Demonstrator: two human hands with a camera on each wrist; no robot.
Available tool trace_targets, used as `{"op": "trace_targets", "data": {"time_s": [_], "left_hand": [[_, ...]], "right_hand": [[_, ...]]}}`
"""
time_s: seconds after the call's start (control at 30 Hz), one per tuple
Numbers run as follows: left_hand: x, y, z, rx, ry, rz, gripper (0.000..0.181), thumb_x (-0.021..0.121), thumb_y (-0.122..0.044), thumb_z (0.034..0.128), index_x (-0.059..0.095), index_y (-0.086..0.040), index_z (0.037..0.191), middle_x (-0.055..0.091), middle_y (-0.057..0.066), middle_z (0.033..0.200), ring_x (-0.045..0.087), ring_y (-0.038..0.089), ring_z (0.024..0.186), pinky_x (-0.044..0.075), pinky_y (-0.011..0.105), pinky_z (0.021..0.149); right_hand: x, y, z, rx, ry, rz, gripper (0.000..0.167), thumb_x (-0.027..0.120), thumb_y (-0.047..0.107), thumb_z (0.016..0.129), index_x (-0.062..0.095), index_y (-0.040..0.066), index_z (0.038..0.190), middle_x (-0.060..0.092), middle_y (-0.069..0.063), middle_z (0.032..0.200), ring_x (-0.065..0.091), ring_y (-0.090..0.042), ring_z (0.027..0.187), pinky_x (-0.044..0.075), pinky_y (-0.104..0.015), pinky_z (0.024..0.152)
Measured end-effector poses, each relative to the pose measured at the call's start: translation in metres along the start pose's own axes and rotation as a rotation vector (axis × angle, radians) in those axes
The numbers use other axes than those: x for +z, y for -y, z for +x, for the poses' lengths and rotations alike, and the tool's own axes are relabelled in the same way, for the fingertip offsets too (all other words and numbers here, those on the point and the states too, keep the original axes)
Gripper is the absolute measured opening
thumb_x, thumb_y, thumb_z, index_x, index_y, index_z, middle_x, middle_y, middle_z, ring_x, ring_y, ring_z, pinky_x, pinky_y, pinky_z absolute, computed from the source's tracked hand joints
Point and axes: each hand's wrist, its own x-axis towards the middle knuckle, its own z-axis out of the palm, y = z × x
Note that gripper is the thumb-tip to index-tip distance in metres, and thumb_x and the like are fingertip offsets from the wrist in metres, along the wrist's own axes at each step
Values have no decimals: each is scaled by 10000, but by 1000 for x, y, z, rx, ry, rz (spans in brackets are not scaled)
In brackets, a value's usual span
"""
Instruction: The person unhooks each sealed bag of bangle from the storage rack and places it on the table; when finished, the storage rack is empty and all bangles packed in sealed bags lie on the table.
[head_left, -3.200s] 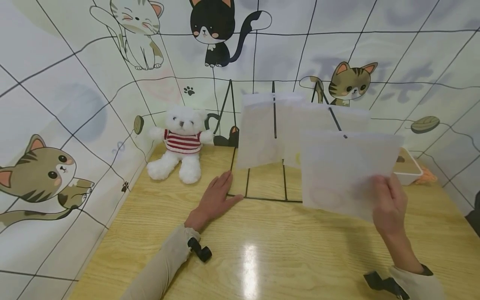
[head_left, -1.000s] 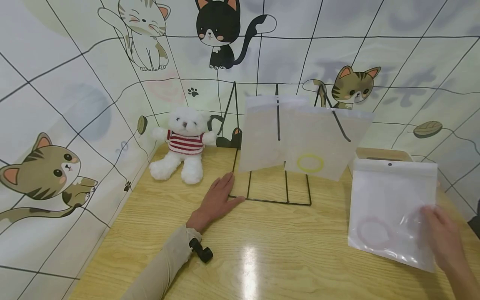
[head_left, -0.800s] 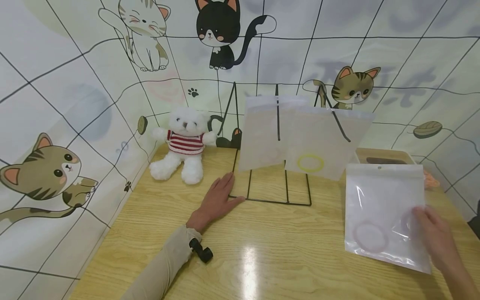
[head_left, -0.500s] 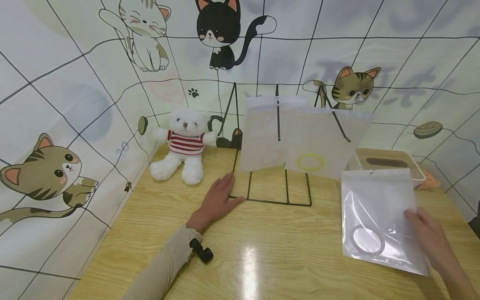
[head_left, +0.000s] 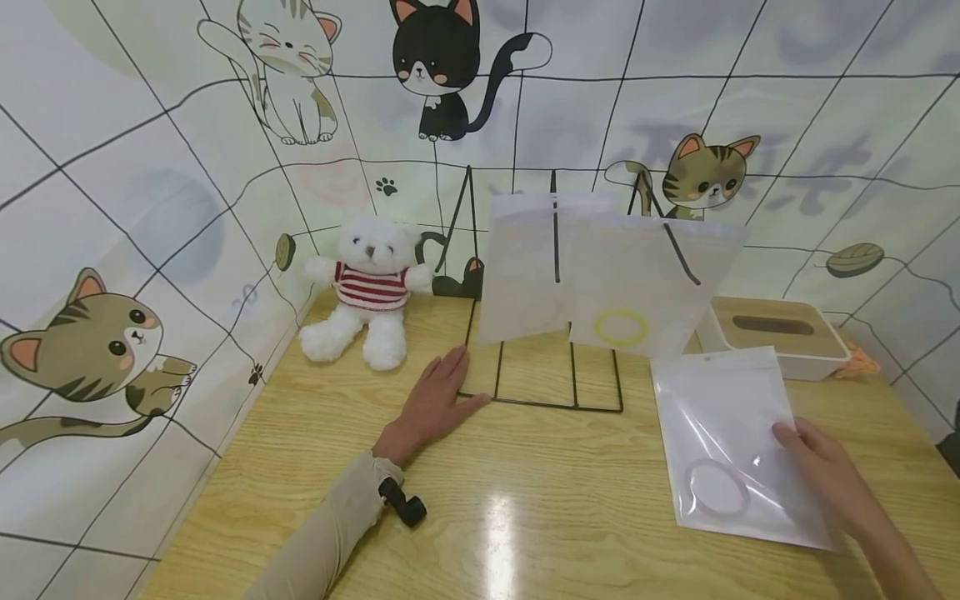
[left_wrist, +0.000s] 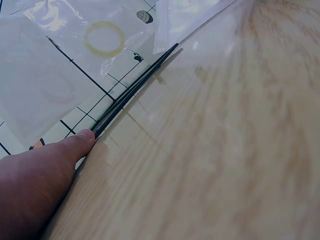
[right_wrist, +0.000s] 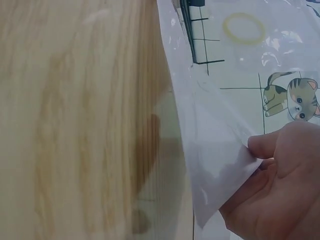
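My right hand pinches the right edge of a white and clear plastic bag with a pale pink ring showing inside. In the right wrist view the thumb presses on the bag's edge, and its corner folds there. My left hand rests flat on the table, its fingers touching the front left corner of a black wire rack. Two similar bags hang from the rack: the left bag, and the right bag with a yellow ring in it.
A white teddy bear in a striped shirt sits left of the rack. Behind the held bag stands a tissue box with a wooden lid, an orange cloth-like thing beside it. A cat-print sheet covers the walls behind the wooden table.
The held bag went from in front of the rack's right hook out to the right, then drifted back left and tipped, uncovering the tissue box. My left hand stayed in place.
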Motion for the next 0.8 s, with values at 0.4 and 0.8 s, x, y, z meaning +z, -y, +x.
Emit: {"op": "trace_targets", "data": {"time_s": [0.4, 0.8], "left_hand": [[0, 1, 0, -1, 2, 9, 879, 443, -622, 992, 184, -21, 1580, 165, 97, 1675, 142, 199, 1557, 108, 413, 1273], [1, 2, 0, 1, 4, -5, 877, 451, -610, 994, 166, -27, 1584, 148, 89, 1679, 128, 191, 1559, 94, 410, 1274]], "right_hand": [[6, 9, 8, 40, 22, -141, 591, 397, 370, 1063, 511, -166, 1284, 542, -432, 1225, 615, -291, 911, 484, -407, 699], [4, 3, 11, 72, 35, -271, 510, 484, 328, 1025, 558, -152, 1182, 607, -391, 1099, 618, -475, 913, 445, -372, 625]]}}
